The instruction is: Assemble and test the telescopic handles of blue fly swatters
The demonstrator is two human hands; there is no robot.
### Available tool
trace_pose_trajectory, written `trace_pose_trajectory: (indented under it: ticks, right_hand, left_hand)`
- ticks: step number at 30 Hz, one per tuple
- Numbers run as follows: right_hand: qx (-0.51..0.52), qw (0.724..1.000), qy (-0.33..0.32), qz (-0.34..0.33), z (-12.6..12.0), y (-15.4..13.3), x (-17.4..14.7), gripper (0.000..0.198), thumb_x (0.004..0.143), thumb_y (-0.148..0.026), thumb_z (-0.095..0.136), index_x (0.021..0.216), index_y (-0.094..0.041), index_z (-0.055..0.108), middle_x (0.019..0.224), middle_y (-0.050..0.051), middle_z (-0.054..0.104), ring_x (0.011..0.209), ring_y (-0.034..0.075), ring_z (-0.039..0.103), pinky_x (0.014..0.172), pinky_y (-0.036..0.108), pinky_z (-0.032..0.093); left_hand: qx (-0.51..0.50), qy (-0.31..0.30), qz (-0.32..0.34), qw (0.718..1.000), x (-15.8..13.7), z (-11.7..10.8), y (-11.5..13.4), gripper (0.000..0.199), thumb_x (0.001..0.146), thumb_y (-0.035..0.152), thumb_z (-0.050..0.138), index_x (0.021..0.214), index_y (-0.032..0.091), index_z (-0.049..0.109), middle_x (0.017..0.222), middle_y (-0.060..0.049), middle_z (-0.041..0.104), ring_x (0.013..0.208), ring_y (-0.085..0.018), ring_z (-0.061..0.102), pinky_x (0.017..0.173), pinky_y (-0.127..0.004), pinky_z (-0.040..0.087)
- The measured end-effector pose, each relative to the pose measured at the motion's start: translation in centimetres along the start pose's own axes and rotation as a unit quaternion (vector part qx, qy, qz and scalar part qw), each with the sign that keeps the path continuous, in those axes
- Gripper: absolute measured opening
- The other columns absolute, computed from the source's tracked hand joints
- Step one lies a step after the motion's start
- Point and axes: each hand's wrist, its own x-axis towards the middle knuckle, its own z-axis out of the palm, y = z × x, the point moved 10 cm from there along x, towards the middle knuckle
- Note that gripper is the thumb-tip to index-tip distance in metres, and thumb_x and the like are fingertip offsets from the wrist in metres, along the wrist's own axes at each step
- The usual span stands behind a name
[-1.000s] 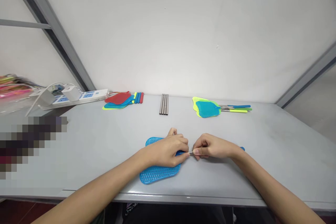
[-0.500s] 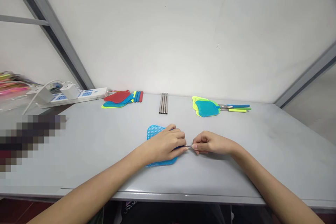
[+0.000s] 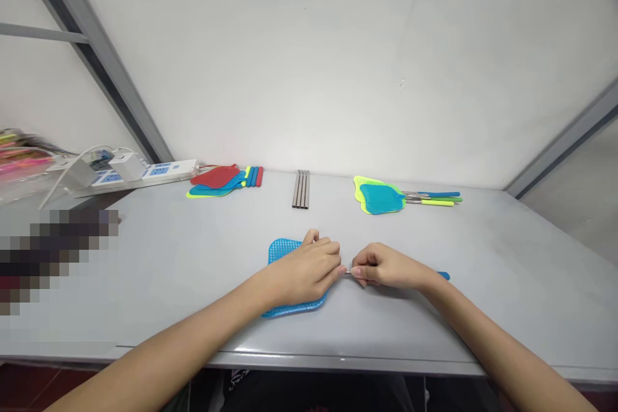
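Observation:
A blue mesh fly swatter head (image 3: 284, 247) lies near the front middle of the table, partly covered by my left hand (image 3: 309, 270). My left fingers are closed around its neck, which is hidden under them. Just to the right, my right hand (image 3: 374, 266) pinches a thin metal rod (image 3: 347, 272); a short piece of it shows between the two hands. Past my right wrist a blue handle end (image 3: 444, 275) sticks out, in line with the rod. How the rod meets the head is hidden by my fingers.
Several metal tubes (image 3: 300, 190) lie side by side at the back. Left of them are stacked swatter heads (image 3: 215, 176) and short coloured grips (image 3: 253, 176). Swatters with handles (image 3: 381, 198) lie back right. A power strip (image 3: 178, 170) stands at the back left, by the wall.
The swatter head has turned slightly, its near edge shifting toward me. The blue handle end now shows beyond my right wrist. Both hands keep their hold, almost in the same place.

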Motion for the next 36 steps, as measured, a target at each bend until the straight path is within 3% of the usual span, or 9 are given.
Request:
trace_pose_trajectory:
  ticks: [9,19,24,36]
  right_hand:
    - [0.096,0.995,0.003,0.018,0.2,0.5,0.2,0.025,0.076,-0.022,0.046,0.053,-0.013,0.048,0.041,-0.006,0.034,0.039,0.005,0.026,0.040,0.020,0.019]
    - [0.151,0.988,-0.017,0.009,1.0,1.0,0.5,0.023,0.072,-0.018,0.043,0.050,-0.014,0.046,0.042,-0.006,0.036,0.039,0.005,0.028,0.041,0.021,0.021]
    - [0.153,0.988,-0.029,0.010,1.2,0.6,0.5,0.020,0.071,-0.016,0.044,0.052,-0.013,0.048,0.041,-0.006,0.037,0.039,0.005,0.029,0.041,0.021,0.021]
    - [0.117,0.991,-0.061,-0.013,1.1,-0.1,-0.2,0.028,0.084,-0.030,0.041,0.066,-0.012,0.054,0.051,-0.005,0.039,0.046,0.006,0.032,0.047,0.020,0.027]
  left_hand:
    - [0.027,0.027,0.010,0.999,0.3,-0.7,0.5,0.022,0.087,0.019,0.040,0.067,0.015,0.048,0.074,-0.001,0.050,0.078,-0.016,0.042,0.077,-0.035,0.023]
    - [0.138,0.061,0.036,0.988,0.5,-0.1,2.2,0.017,0.084,0.012,0.041,0.069,0.014,0.050,0.077,-0.002,0.050,0.081,-0.018,0.042,0.082,-0.038,0.020]
    - [0.128,0.059,0.033,0.989,0.6,0.5,2.3,0.014,0.084,0.011,0.040,0.080,0.015,0.053,0.079,-0.003,0.050,0.079,-0.018,0.042,0.083,-0.037,0.021]
    - [0.039,0.030,0.020,0.999,0.4,0.0,1.3,0.028,0.091,0.022,0.032,0.075,0.015,0.054,0.066,0.000,0.053,0.071,-0.015,0.046,0.086,-0.039,0.022]
